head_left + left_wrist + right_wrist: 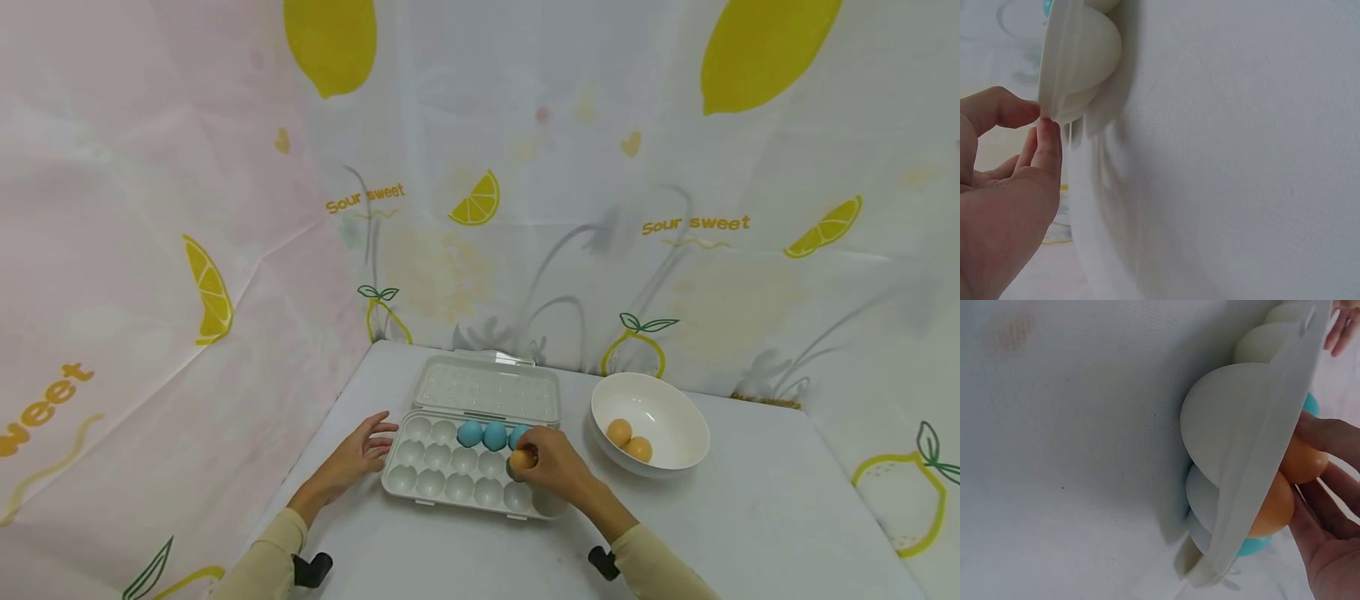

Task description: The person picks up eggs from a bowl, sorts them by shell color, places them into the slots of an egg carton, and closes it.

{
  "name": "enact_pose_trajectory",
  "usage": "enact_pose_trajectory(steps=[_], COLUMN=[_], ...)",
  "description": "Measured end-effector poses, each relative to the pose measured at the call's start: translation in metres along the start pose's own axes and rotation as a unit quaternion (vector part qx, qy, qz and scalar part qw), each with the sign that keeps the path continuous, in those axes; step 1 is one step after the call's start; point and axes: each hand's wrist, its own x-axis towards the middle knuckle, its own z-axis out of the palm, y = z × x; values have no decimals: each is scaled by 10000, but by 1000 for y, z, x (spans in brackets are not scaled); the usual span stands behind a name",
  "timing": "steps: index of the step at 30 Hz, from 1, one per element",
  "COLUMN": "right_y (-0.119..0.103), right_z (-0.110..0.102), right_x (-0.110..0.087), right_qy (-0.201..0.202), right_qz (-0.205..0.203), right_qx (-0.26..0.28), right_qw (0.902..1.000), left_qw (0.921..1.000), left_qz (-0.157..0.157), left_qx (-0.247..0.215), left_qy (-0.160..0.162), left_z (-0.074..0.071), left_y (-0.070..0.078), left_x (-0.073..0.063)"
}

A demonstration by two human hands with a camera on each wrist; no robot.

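A pale plastic egg tray [472,500] with a clear lid [487,387] folded back lies open on the table. Blue eggs [470,433] sit in its back row, partly covered by my right hand [557,465]. That hand pinches an orange egg [522,460] between thumb and fingers over the tray's right part. In the right wrist view, a second orange egg [1274,506] rests in the tray beside the gripped egg [1305,459]. My left hand [352,458] is at the tray's left edge, its fingers extended. Its fingertips [1047,128] touch the rim in the left wrist view.
To the right of the tray stands a white bowl [678,400] with two orange eggs [628,440] inside. Lemon-printed sheets [570,208] rise behind and beside the white table [757,492].
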Motion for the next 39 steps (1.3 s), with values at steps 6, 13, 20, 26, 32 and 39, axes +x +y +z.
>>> enact_pose_trajectory(steps=[6, 13, 20, 26, 32, 39], right_y=[0, 0, 13, 22, 35, 58], right_z=[0, -8, -29, -63, -96, -122], right_x=[1, 1, 5, 12, 18, 17], right_qy=[-17, 294, 956, 1285, 1251, 1255], right_qz=[42, -18, -38, 359, 653, 1027], right_qx=[22, 270, 387, 78, -29, -280], right_qw=[10000, 9992, 9947, 9910, 9900, 9864], left_qw=[10000, 10000, 9999, 9999, 9999, 10000], left_qz=[-59, 31, -66, -105, -59, -23], left_qx=[73, -21, 79, 82, 57, 48], left_qy=[30, -7, 19, 51, 87, 64], left_z=[-1, -1, -2, -2, -1, 0], left_y=[-2, 1, 1, 1, 2, -2], left_x=[1, 0, 0, -1, 0, 0])
